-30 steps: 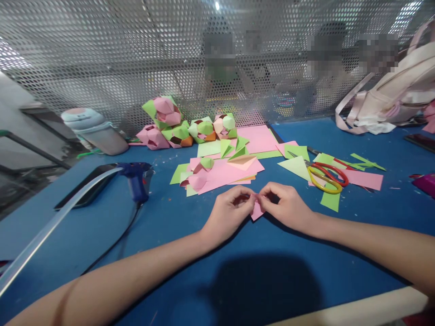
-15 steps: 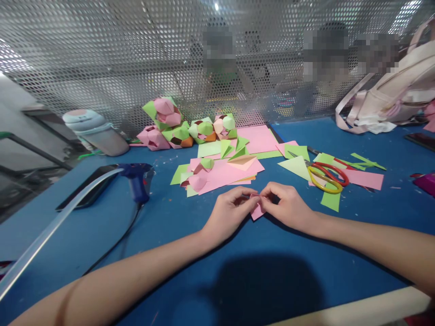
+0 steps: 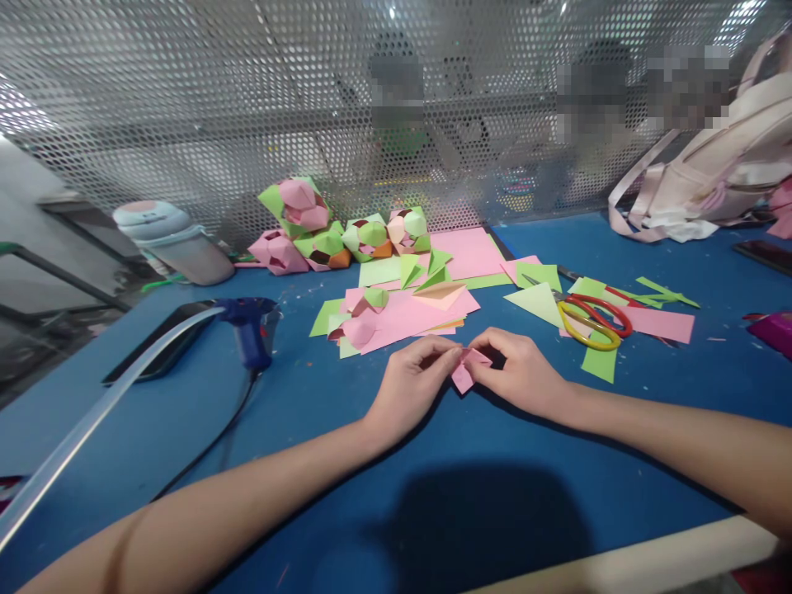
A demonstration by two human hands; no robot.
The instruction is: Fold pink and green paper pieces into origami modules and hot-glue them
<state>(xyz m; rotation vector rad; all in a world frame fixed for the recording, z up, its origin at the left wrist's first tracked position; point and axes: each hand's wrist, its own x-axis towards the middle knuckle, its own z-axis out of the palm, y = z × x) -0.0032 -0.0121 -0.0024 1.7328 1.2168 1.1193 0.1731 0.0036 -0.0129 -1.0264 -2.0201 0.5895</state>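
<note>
Both hands (image 3: pixel 461 375) pinch a small pink paper (image 3: pixel 464 378) above the blue table (image 3: pixel 322 511).

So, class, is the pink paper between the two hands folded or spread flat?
Folded: the pink paper shows angled flaps, pinched between the fingers of the left hand and the right hand.

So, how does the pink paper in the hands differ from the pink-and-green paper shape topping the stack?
The pink paper is pinched by the left hand and right hand; the paper shape rests untouched on other folded shapes. The pink paper looks smaller and plain pink; the paper shape is bulkier, mixing pink and green. Both are folded.
</note>
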